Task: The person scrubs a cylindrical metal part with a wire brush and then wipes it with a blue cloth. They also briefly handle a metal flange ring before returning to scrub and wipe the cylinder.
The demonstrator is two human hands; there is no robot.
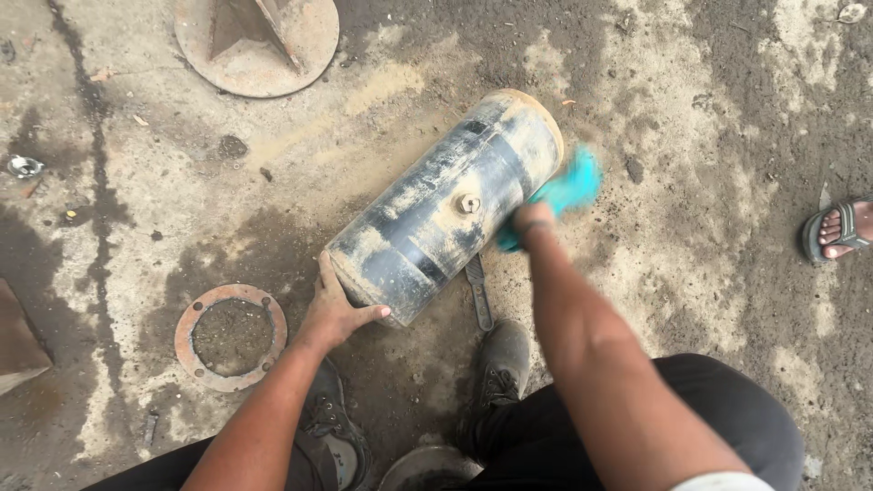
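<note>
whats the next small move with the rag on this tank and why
Probably draw the turquoise rag back along the dusty tank toward the brass fitting. The right hand holds the rag at the far end, the left hand braces the near end, and pale dust coats the middle and near part.

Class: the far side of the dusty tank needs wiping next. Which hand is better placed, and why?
Right. The right hand holds the turquoise cloth against the tank, while the left hand braces its near end.
</note>
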